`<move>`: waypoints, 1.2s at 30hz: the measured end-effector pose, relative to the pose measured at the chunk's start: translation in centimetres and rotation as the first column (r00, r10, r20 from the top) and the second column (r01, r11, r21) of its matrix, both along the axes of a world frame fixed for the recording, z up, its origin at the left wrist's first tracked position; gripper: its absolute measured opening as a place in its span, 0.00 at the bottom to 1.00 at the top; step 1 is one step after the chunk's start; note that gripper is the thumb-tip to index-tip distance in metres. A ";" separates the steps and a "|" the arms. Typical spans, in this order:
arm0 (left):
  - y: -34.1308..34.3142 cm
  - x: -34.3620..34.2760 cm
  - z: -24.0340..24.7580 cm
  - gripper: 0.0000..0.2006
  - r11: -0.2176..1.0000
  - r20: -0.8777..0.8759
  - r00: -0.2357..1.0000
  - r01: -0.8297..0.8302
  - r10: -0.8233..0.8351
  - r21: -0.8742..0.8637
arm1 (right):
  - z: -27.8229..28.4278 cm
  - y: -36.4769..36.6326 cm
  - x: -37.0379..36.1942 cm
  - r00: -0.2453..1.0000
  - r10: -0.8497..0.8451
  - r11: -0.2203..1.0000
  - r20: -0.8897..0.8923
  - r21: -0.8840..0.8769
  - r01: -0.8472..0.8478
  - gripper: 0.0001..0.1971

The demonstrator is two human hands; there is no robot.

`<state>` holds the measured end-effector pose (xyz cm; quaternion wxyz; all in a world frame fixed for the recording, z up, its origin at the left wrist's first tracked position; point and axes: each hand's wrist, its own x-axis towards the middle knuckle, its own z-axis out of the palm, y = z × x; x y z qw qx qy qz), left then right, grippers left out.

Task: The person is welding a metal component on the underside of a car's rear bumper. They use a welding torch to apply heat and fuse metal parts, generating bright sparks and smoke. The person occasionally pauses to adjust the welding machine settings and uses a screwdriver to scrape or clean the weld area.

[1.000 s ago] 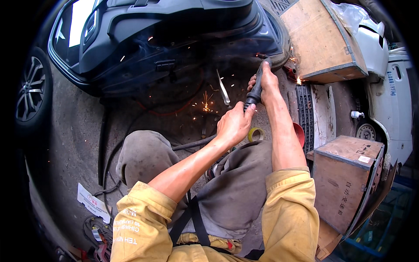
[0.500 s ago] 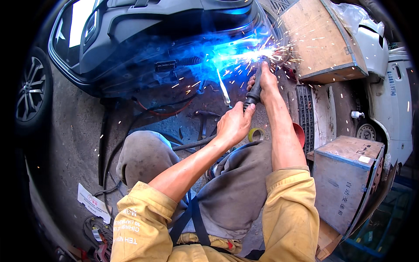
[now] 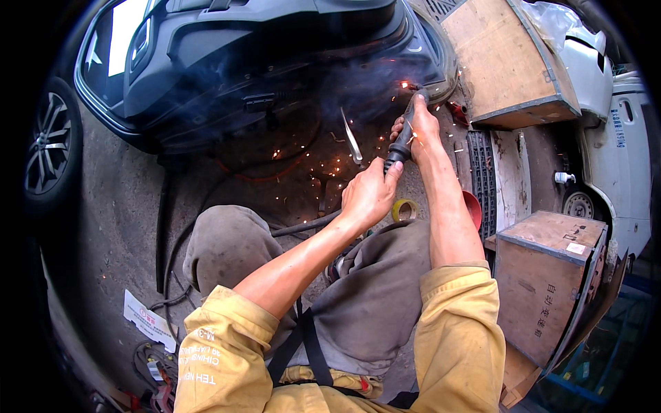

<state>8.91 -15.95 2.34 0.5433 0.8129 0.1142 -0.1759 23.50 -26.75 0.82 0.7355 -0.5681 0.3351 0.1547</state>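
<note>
Both my hands are closed round a black welding torch (image 3: 402,140). My right hand (image 3: 423,125) grips its upper part near the nozzle, and my left hand (image 3: 370,195) holds the lower end, where a dark cable runs off to the left. The torch tip meets the lower right corner of a dark car door (image 3: 275,62), beside a small glowing orange spot (image 3: 405,85). Thin smoke hangs along the door's lower edge, and scattered sparks lie or fall below it. A pointed metal strip (image 3: 350,138) stands left of the torch.
A wooden crate (image 3: 502,55) sits right of the door, and a second crate (image 3: 540,282) stands by my right arm. A yellow tape roll (image 3: 405,210), a hammer (image 3: 322,193) and a red bowl-shaped thing (image 3: 472,210) lie near my knees. Cables cross the floor at left.
The bright blue-white arc and its spray of sparks have gone out, leaving a glowing spot and thin smoke. Both hands have stayed on the torch in nearly the same place.
</note>
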 end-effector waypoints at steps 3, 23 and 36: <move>0.0 0.0 0.2 0.26 1.000 -0.007 1.000 0.001 -0.001 0.000 | 0.4 0.2 -0.2 1.000 -0.001 1.000 0.009 -0.010 0.001 0.28; 0.0 0.0 0.4 0.27 1.000 0.000 1.000 0.001 -0.001 -0.008 | 0.2 -0.1 0.0 0.999 0.041 0.999 -0.011 0.016 -0.041 0.30; 0.1 -0.1 0.3 0.27 1.000 -0.005 1.000 0.003 -0.003 -0.013 | 0.2 0.1 -0.2 1.000 0.024 1.000 -0.010 0.001 -0.024 0.30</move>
